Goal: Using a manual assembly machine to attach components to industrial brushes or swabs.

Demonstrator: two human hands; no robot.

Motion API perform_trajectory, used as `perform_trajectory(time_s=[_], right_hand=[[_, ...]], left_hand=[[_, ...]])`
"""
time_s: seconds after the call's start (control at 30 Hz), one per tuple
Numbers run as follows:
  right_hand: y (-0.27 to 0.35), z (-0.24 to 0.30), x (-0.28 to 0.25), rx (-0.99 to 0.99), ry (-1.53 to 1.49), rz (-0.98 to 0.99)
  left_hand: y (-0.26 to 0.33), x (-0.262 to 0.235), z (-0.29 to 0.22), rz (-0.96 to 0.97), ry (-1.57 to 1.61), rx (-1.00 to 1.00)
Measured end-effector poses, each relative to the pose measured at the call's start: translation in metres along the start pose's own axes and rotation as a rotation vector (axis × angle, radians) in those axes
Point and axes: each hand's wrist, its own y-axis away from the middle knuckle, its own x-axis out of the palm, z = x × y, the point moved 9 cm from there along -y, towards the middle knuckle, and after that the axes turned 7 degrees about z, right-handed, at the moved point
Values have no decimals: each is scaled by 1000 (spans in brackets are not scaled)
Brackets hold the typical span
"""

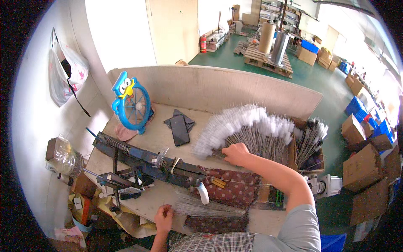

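At lower centre the left hand (163,217) has its fingers curled together beside loose thin wires (205,206); whether it grips any, I cannot tell. Near mid-frame the right hand (237,153) touches the lower-left edge of the white brushes (243,124), fingers bent close — a hold on one is hidden. The step looks like laying down or picking up a brush; the move likely calls for a light touch on the stems.

A bag (67,75) hangs upper left; the table (161,134) bears a blue toy wheel (139,106), a dark fixture (147,161) and a phone (179,130) — then cartons (363,168) far right.
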Motion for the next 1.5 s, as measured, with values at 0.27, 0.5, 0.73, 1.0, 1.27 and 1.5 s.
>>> perform_trajectory(time_s=[0.27,0.5,0.73,1.0,1.27,1.5], right_hand=[[-24,1,21,71,-111,-49],[-11,22,22,11,48,23],[-10,17,21,-24,3,-35],[-9,-6,-4,43,-61,-83],[-5,-10,-7,59,-181,-72],[3,0,-5,-35,-217,-106]], left_hand=[[2,-2,-6,-18,-27,19],[4,-2,-7,-25,-68,7],[2,-1,-6,-11,3,35],[6,-1,-7,-7,59,10],[5,-16,11,-51,202,-88],[-7,-47,8,-189,486,-103]])
